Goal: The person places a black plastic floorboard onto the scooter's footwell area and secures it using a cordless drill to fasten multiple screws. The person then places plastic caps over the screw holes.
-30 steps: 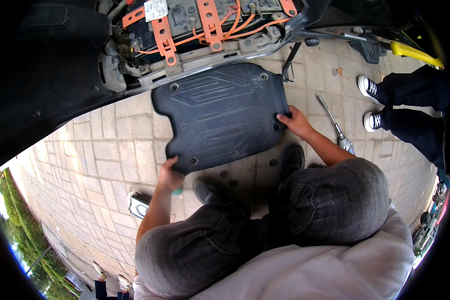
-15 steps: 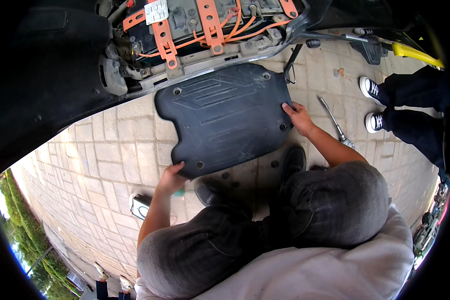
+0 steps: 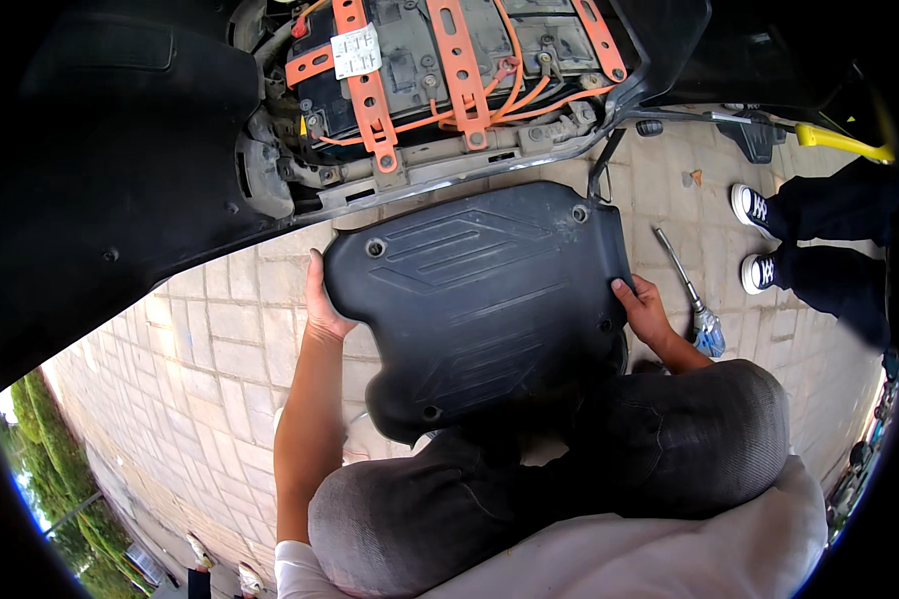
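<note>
A black moulded plastic cover (image 3: 489,299) with raised ribs and a bolt hole near each corner lies tilted between my hands, its near edge over my knees. My left hand (image 3: 327,307) holds its left edge by the far corner, the fingers partly hidden under it. On the right edge, my right hand (image 3: 646,311) grips with the thumb on top and the fingers beneath. Just beyond the cover is the vehicle's open compartment, where black batteries (image 3: 410,60) sit under orange perforated metal straps (image 3: 461,85) with orange cables.
A ratchet-like tool (image 3: 681,270) with a blue-grey body lies on the paving to the right. Another person's legs and dark sneakers (image 3: 759,272) stand beyond it. Black vehicle bodywork (image 3: 100,180) overhangs the left side. A yellow bar (image 3: 841,143) juts in at far right.
My left hand has shifted from the cover's near left corner to its far left edge. The cover has come nearer to me, over my knees; my right hand has stayed on its right edge.
</note>
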`<action>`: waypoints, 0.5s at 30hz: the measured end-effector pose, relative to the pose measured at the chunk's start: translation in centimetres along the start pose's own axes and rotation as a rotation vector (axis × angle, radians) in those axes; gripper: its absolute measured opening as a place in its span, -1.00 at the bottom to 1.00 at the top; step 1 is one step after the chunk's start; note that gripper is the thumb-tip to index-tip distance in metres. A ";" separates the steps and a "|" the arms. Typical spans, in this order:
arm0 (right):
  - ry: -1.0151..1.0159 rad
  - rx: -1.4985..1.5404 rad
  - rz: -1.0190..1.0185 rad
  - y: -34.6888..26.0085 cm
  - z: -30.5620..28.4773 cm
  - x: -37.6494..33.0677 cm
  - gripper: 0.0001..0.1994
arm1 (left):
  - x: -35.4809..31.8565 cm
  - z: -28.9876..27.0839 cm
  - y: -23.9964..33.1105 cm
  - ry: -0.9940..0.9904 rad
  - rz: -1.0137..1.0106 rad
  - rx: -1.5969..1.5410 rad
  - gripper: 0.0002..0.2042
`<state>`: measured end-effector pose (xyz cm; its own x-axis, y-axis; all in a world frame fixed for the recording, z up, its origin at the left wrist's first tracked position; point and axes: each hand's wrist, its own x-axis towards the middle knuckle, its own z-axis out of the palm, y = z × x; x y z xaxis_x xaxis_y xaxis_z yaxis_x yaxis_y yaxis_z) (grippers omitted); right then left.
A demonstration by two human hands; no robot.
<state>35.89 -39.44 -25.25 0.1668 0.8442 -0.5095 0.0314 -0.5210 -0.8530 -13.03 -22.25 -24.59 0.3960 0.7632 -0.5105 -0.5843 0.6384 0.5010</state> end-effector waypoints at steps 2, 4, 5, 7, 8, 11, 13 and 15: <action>0.028 -0.037 0.011 -0.2 0.0 -0.4 -0.69 | -0.4 0.7 -0.4 -0.014 0.023 0.040 -0.25; 0.018 -0.051 -0.018 -0.3 0.0 -0.6 -0.68 | -0.9 0.9 -0.7 0.042 -0.005 0.013 -0.30; 0.029 -0.054 -0.021 -0.3 0.1 -0.7 -0.68 | -1.1 0.9 -0.8 0.064 -0.010 0.017 -0.31; -0.034 0.012 0.007 -0.5 0.1 -0.9 -0.68 | -1.3 0.9 -0.8 0.088 -0.004 0.011 -0.32; -0.042 0.050 0.007 -0.7 0.2 -0.9 -0.68 | -1.2 0.8 -0.9 0.156 -0.019 -0.007 -0.33; -0.001 0.010 0.046 -1.0 0.6 -1.2 -0.70 | -1.7 0.5 -0.9 0.020 -0.006 0.035 -0.27; -0.002 0.054 0.067 -1.2 1.1 -1.7 -0.70 | -2.9 0.3 -0.9 0.103 -0.013 0.035 -0.27; -0.014 0.124 0.014 -1.3 1.5 -2.2 -0.70 | -4.5 -0.1 -1.4 0.104 -0.101 0.042 -0.39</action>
<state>34.03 -40.49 -23.18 0.1527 0.8392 -0.5219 -0.0932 -0.5135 -0.8530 -14.10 -26.57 -23.07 0.3748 0.6819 -0.6281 -0.5143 0.7166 0.4712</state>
